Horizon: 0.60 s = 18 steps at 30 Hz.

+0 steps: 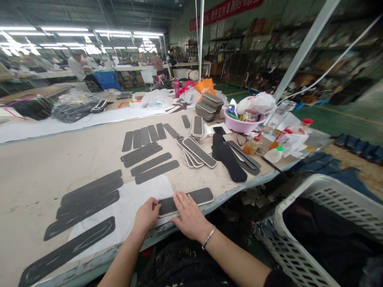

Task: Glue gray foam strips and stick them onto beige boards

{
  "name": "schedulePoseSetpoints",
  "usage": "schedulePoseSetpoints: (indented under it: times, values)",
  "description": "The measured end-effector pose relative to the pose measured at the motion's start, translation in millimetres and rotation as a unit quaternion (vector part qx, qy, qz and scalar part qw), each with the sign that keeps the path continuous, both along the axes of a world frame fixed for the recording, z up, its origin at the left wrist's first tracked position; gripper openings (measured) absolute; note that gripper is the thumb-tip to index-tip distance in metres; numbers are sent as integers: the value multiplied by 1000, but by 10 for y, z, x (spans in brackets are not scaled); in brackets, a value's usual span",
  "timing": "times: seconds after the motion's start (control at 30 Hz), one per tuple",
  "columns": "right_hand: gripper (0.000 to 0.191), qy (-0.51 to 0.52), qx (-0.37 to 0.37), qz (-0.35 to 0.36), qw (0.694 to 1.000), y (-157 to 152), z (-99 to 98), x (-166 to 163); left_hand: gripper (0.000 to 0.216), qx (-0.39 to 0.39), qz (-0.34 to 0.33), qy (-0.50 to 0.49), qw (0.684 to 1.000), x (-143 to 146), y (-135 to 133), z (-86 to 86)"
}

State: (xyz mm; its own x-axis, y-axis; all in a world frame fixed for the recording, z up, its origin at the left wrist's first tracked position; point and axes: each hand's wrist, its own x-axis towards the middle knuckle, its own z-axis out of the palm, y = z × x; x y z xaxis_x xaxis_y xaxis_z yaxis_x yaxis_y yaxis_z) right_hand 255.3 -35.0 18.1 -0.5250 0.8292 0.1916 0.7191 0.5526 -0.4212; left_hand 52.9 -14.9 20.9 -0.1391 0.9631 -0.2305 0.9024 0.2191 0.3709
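A long dark strip with a pale border (201,195) lies flat near the front edge of the table. My left hand (147,215) pinches its left end between thumb and fingers. Flat across its middle rests my right hand (190,215), fingers stretched out, with a bracelet at the wrist. Left of the hands, several glossy dark strips (80,239) lie on the table and partly on a white sheet (128,207). Beyond them are more dark strips (154,167) in rows. A fanned pile of pale-edged strips (199,153) sits past my right hand.
Black shaped pieces (230,163) lie at the right, near a glue bottle (253,145) and a purple basin (243,125) of supplies. Taller stacks of strips (206,109) stand behind. A white plastic basket (287,215) with dark cloth stands below the table's right edge.
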Motion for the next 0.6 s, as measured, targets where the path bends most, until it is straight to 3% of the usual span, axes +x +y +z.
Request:
schedulePoseSetpoints:
  times: [0.13, 0.4, 0.53, 0.6]
  values:
    - [74, -20, -10, 28, 999, -15, -115, -108, 13, 0, -7, 10, 1000, 11, 9, 5]
    - [69, -121, 0, -91, 988, 121, -282, 662, 12, -18, 7, 14, 1000, 49, 15, 73]
    - [68, -137, 41, -108, 984, 113, -405, 742, 8, -7, 24, -8, 1000, 50, -40, 81]
    - [67, -128, 60, -113, 983, 118, -471, 728, 19, 11, 40, -23, 999, 39, -88, 96]
